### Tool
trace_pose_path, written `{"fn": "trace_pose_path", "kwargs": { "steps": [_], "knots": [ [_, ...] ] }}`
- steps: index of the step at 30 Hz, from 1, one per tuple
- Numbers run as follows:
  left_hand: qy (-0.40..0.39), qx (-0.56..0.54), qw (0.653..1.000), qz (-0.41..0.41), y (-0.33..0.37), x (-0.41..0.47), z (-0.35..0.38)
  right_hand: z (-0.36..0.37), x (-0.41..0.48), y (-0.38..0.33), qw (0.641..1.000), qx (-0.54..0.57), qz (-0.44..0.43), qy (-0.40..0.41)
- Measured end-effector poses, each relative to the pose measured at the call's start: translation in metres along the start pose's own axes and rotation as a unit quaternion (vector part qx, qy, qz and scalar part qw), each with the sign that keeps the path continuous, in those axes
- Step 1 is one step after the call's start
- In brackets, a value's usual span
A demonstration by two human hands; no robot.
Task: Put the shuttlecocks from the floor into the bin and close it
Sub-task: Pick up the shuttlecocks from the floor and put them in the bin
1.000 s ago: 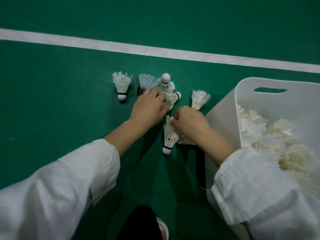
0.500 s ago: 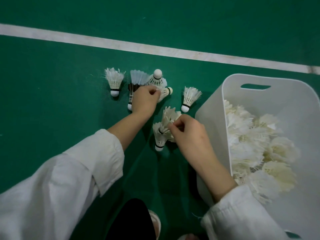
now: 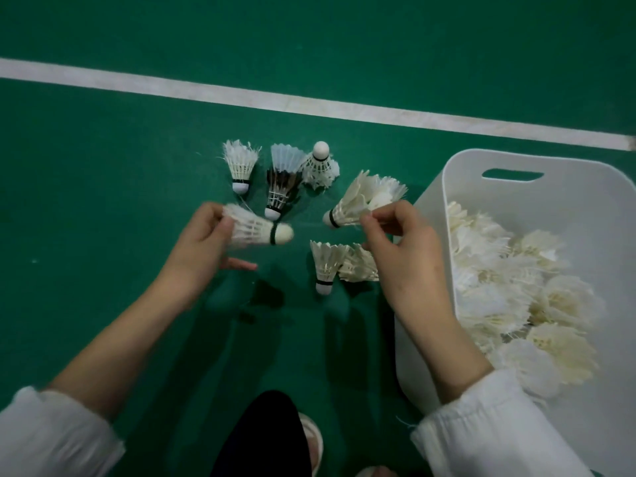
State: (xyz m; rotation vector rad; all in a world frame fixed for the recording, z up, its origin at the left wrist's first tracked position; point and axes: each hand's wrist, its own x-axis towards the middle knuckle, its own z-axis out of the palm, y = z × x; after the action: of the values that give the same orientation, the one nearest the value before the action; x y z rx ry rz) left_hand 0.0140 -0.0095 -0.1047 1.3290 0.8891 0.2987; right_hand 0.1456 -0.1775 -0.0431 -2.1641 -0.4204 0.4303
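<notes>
My left hand holds a white shuttlecock by its feathers, cork pointing right, above the green floor. My right hand pinches the feathers of another shuttlecock, cork pointing left, just left of the bin. The white plastic bin stands open at the right, with several white shuttlecocks inside. On the floor lie a shuttlecock at the far left, a dark-feathered one, one standing cork-up, and two beside my right hand.
A white court line crosses the green floor beyond the shuttlecocks. My dark trouser leg and a light shoe are at the bottom centre. The bin has a handle slot in its far wall.
Both hands have lifted off the pile, each with a shuttlecock. The left hand drew back toward me; the right hand raised its shuttlecock toward the bin.
</notes>
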Motion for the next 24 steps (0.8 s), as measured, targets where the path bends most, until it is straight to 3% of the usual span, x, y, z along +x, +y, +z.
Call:
{"fn": "trace_pose_path", "kwargs": {
  "steps": [3, 7, 11, 16, 24],
  "knots": [
    [-0.053, 0.036, 0.993, -0.095, -0.005, -0.005, 0.004, -0.004, 0.004, 0.001, 1.000, 0.000, 0.011, -0.001],
    [-0.097, 0.310, 0.946, -0.016, -0.010, -0.001, 0.019, -0.007, 0.006, 0.004, 1.000, -0.013, 0.022, -0.006],
    [-0.177, 0.429, 0.885, 0.033, -0.015, 0.005, 0.041, -0.009, 0.006, 0.006, 0.999, -0.040, 0.004, -0.025],
    [-0.173, 0.482, 0.859, -0.005, -0.026, 0.018, 0.056, -0.010, 0.005, -0.006, 0.989, -0.095, -0.061, -0.091],
    [-0.117, 0.462, 0.869, 0.135, 0.026, -0.021, 0.048, -0.070, 0.015, -0.038, 0.976, -0.150, -0.102, -0.123]
  ]
}}
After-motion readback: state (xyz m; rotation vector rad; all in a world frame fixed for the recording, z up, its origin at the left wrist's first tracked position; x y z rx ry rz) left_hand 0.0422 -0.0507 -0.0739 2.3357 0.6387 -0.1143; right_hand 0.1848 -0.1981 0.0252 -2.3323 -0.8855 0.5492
